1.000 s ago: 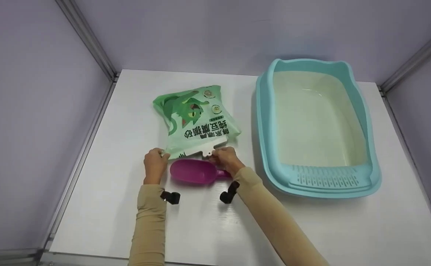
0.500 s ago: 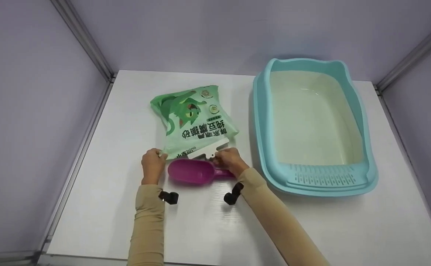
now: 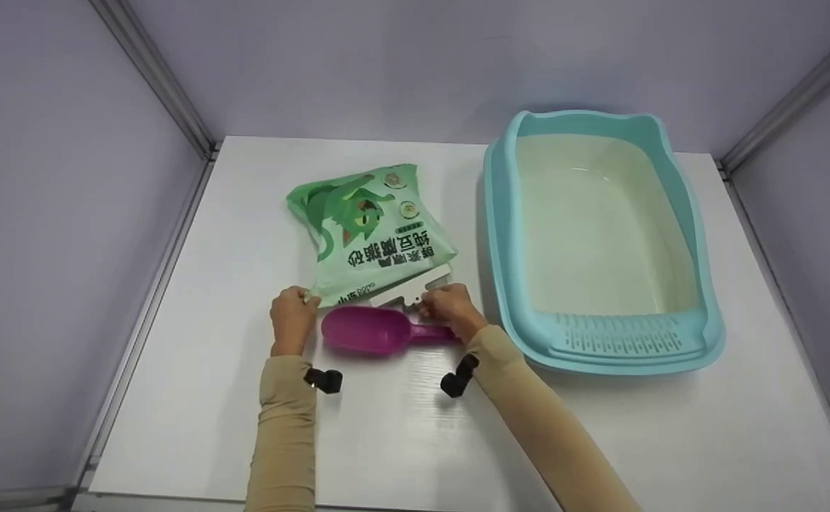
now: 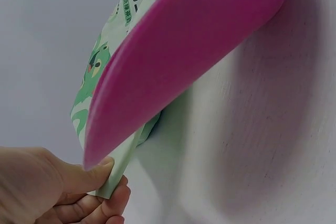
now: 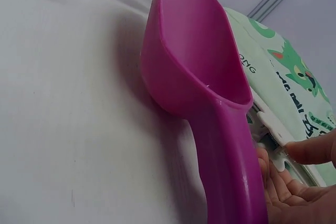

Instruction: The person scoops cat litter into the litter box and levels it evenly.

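Observation:
A light green cat litter bag (image 3: pixel 386 206) with a cat print lies on the white table, its top edge toward me. My left hand (image 3: pixel 292 321) pinches the near left corner of the bag between thumb and fingers. Along the top edge sits a white sealing clip (image 3: pixel 395 290), slanted and reaching to the bag's right corner. My right hand (image 3: pixel 451 309) pinches the clip's notched middle; in the right wrist view the thumb (image 5: pixel 310 149) presses on its small tab. A magenta scoop (image 3: pixel 365 331) lies between my hands, its handle partly under my right wrist.
A large turquoise litter box (image 3: pixel 507 277) with a pale floor and a slotted front step stands to the right of the bag. Grey-lilac walls (image 3: pixel 358 71) enclose the white table (image 3: pixel 194 355) at the back and sides.
The sealing clip and my right hand have moved rightward along the bag's top edge, uncovering more print near the left corner. My left hand keeps its pinch; the whole head view has shifted slightly.

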### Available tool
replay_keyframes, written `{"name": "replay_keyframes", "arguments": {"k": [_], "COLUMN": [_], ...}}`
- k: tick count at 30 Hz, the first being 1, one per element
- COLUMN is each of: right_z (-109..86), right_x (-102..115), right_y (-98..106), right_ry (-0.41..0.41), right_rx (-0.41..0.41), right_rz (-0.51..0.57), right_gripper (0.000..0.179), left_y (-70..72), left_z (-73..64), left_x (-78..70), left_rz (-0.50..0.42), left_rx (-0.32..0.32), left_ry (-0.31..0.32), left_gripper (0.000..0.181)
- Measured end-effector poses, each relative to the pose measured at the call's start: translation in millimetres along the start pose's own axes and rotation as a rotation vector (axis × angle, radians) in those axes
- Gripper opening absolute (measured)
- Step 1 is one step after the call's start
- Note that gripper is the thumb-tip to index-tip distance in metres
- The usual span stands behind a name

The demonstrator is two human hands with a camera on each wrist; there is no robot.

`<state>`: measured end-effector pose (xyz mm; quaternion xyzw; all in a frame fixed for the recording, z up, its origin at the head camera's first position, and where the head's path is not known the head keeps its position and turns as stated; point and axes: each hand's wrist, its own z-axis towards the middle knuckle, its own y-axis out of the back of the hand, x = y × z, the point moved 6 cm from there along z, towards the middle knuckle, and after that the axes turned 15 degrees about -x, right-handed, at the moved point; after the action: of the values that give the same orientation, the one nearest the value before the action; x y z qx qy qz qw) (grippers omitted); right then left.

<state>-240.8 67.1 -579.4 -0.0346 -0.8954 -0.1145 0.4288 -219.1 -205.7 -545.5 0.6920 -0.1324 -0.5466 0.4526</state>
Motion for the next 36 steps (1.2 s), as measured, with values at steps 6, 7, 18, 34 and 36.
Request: {"name": "replay_keyframes", "arguments": {"k": [6,7,18,34,36], "right_z": [0.4,0.7,-0.1,2.0,2.0], "right_x": [0.0,-0.3,-3.8,-9.1,-8.6], "right_y": [3.7,4.9,15.5,30.1,31.3], "right_ry": [0.032,0.037,0.059,0.086,0.099], "right_rx": [-0.005,-0.009,-0.095,-0.218,-0.233], "right_rz": [-0.002,-0.005,-0.014,-0.093,-0.131], "right_gripper": [0.013,0.016,0.017,0.013,0.017], "left_y": [-0.8,-1.1,0.3,1.2,1.2], "left_z": [0.6,0.6,0.3,0.0,0.2], "left_x": [0.8,0.8,-0.1,-1.5,-0.9], "left_rz": [0.001,0.002,-0.005,-0.006,-0.004], "left_rx": [0.028,0.03,0.016,0.006,0.005], "left_ry": [0.006,0.006,0.001,-0.013,-0.013], "left_gripper": [0.03,0.03,0.03,0.029,0.029]}}
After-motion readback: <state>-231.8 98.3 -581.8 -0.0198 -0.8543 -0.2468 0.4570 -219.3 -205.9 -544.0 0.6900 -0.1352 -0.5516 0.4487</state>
